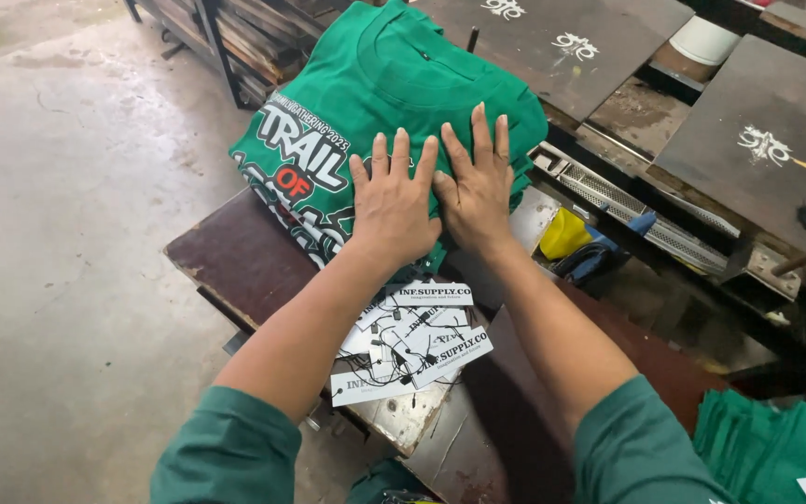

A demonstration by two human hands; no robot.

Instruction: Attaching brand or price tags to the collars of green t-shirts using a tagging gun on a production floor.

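Two hands press flat on a folded green shirt (384, 84) with white and red print; the left hand (389, 201) and the right hand (478, 187) lie side by side, thumbs touching, fingers straight and slightly spread, gripping nothing; the fingertips (401, 140) point toward the collar, and the palms sit at the shirt's near fold. The shirt lies at the far end of a dark brown worktable (226, 257), overhanging its far edge and hiding its far corner. By the look of it the cloth is soft, light and limp, not fragile, and would sag or unfold if lifted by one corner; the folded edges at either side seem the surest places to take hold, with both hands. A loose heap of white paper tags (417, 341) with black strings lies just behind the wrists, toward the table's near edge; more green cloth (767, 448) shows at the lower right.
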